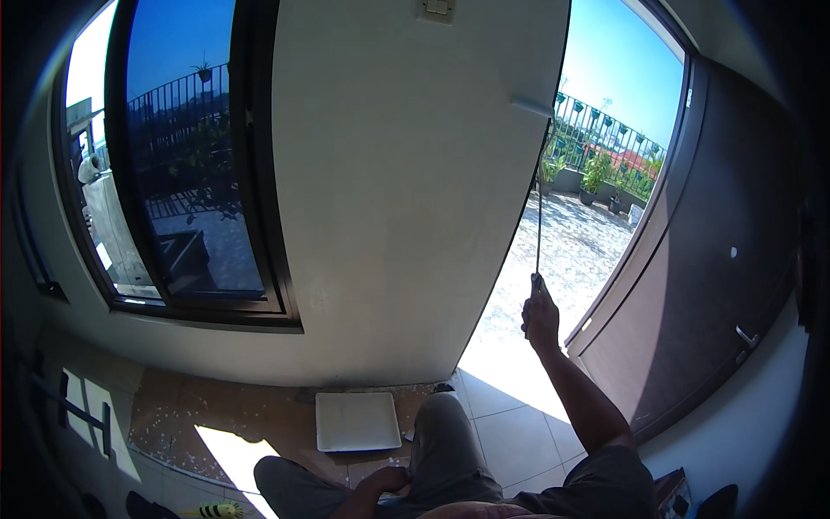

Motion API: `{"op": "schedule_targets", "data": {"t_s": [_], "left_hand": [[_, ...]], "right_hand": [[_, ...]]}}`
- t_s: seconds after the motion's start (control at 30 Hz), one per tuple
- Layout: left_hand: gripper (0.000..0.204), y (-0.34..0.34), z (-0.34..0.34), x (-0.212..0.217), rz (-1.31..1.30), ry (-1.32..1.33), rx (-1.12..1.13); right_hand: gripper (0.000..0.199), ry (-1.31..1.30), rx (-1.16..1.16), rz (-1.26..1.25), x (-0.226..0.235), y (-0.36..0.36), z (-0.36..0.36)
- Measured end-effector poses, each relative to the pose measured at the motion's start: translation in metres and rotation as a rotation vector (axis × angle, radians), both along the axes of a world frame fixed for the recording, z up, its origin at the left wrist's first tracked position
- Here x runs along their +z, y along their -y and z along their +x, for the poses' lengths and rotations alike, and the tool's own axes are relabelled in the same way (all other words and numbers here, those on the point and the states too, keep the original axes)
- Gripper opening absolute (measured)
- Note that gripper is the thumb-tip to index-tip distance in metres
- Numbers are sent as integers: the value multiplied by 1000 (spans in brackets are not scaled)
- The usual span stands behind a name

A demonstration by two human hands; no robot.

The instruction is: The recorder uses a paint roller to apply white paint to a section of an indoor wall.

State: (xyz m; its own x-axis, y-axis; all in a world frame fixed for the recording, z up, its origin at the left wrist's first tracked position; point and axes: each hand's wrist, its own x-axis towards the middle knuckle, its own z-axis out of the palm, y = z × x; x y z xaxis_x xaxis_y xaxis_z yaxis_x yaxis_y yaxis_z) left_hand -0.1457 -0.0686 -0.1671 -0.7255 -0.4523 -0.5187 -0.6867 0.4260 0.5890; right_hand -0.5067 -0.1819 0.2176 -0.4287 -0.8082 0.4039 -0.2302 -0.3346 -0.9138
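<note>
My right hand [541, 318] is raised in front of the doorway, fingers wrapped round the handle of a paint roller [532, 108]. The roller's thin rod rises from my fist. Its pale sleeve lies against the grey-white wall [406, 199], high up beside the door-side edge. Low in the view, my left hand [386, 481] rests by my bent leg; its fingers are too dark to make out. A shallow white tray [357, 422] sits on the floor at the foot of the wall, in front of my knees.
A dark-framed sliding window [194, 147] is on the left, and a light switch [437, 9] sits high on the wall. A brown door [692, 251] stands swung inward on the right. Brown, paint-speckled sheeting [186, 406] covers floor along the wall. Potted plants [595, 173] line the railing outside.
</note>
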Motion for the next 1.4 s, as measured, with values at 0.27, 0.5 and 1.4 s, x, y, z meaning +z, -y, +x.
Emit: {"op": "schedule_targets", "data": {"t_s": [0.27,0.5,1.4], "left_hand": [[63,-8,9,53,45,-157,145],[61,-12,14,124,506,8,560],[58,125,-53,-13,307,-224,419]], "right_hand": [[25,-160,-23,-145,167,43,-14],[34,-358,-186,-243,312,78,-56],[31,-479,-242,-277,623,86,-61]]}}
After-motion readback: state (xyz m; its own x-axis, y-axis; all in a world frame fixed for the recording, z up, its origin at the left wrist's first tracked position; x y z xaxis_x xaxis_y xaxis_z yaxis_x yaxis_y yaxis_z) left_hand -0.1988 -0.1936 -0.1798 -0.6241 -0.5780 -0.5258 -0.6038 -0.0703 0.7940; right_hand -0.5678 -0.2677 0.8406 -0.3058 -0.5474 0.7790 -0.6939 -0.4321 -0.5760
